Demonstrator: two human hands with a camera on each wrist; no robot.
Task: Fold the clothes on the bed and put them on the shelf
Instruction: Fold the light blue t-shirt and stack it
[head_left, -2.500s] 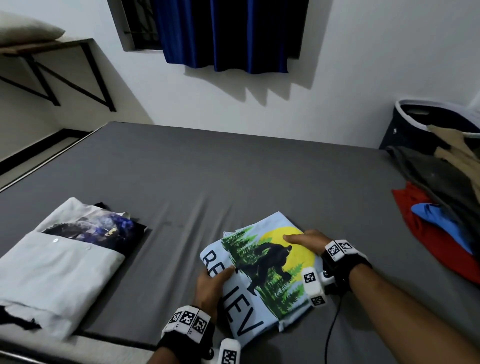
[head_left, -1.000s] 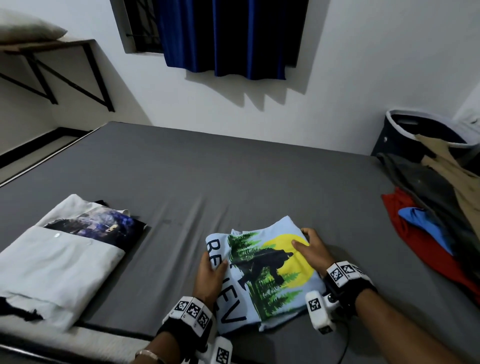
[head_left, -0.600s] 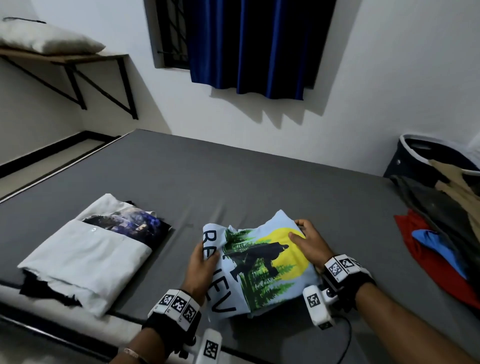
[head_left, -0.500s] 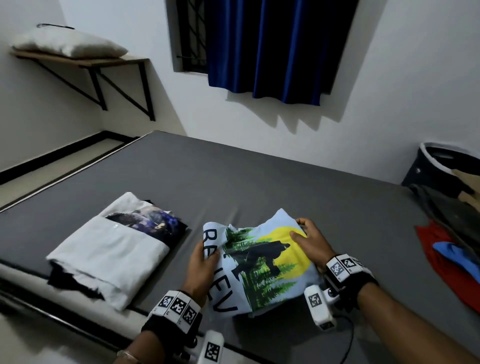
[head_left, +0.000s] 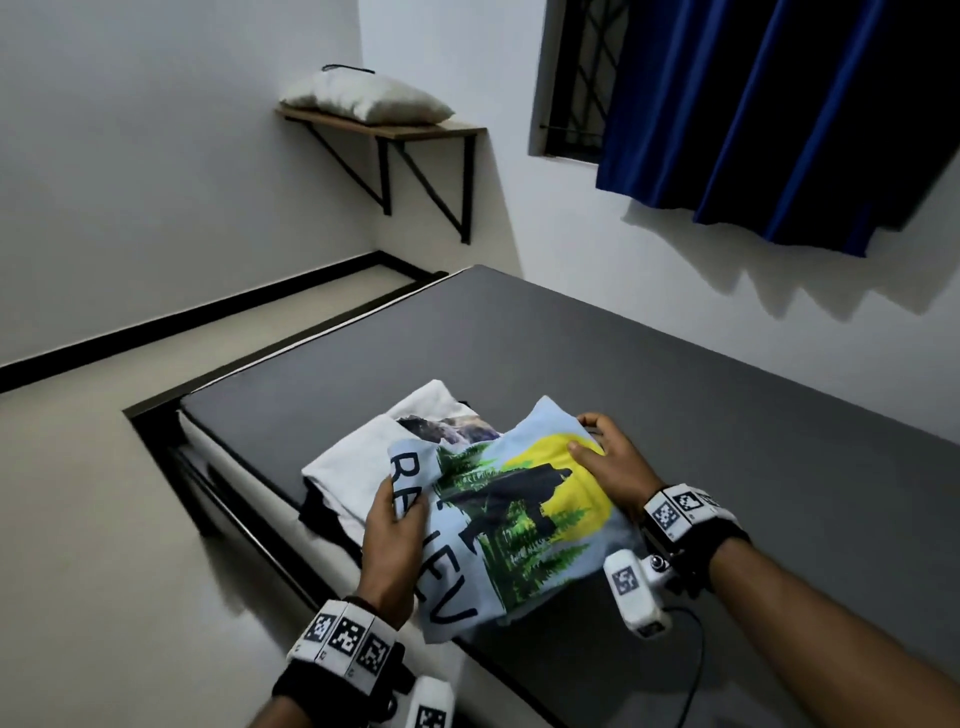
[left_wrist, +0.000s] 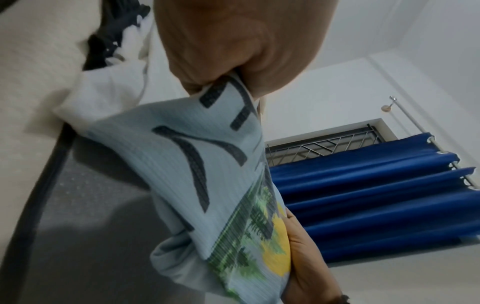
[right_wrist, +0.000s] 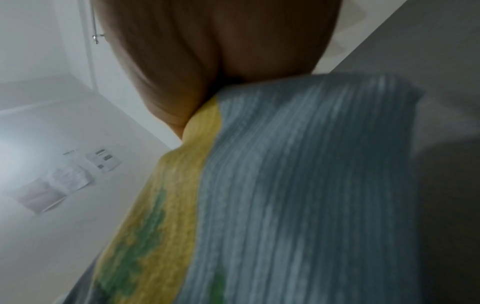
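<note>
a soft pillow (head_left: 366, 97) sits high up, far past the left hand. a blue curtain (head_left: 769, 114) hangs over a window (head_left: 576, 78) far above the right hand.
</note>
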